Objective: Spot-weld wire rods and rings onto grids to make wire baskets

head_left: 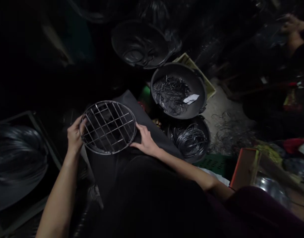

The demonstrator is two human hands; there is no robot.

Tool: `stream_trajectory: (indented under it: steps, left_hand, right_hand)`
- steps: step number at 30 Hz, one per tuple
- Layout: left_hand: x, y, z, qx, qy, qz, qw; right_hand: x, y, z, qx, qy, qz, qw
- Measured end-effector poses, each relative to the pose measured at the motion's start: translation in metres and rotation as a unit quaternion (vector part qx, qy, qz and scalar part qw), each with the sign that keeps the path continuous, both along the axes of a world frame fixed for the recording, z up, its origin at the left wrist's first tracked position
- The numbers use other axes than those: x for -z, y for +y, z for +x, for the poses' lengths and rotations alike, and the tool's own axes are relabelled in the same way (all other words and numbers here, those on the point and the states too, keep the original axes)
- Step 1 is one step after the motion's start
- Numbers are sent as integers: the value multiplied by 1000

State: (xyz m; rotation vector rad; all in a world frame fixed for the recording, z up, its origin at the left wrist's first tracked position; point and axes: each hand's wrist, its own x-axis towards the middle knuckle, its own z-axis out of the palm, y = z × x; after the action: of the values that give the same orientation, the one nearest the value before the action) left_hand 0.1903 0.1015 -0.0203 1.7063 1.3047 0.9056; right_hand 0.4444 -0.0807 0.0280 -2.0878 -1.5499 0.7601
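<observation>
A round wire rack (112,127) with a crossed grid inside a metal ring is held over my lap. My left hand (75,135) grips its left rim, the fingers partly hidden behind the ring. At the right rim, my right hand (145,140) has the thumb below and the fingers on the edge. Under the rack lies dark cloth (139,115) across my legs. Nearest to my right hand stands a dark basin (197,86) holding short metal wire pieces (170,94) and a white scrap (191,99).
Coiled wire (191,140) fills another container beside the basin. A larger dark pan (142,39) is farther back. Loose wire (233,132) litters the floor. On the left is a large bundle of wire (18,155). Another person's hands (292,26) show at the upper right.
</observation>
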Motion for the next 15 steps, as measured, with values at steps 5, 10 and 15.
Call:
stream_trajectory:
  steps: [5,10,15]
  left_hand:
    - [-23,11,-2,-46,-67,-139,987]
    - [-44,47,2,168,20,-327,930]
    - [-78,51,-2,169,66,-266,947]
  right_hand:
    - [1,37,151,154,-74,-17,985]
    - [43,88,249,260,-161,-127,944]
    - [52,95,251,259,-171,-190,931]
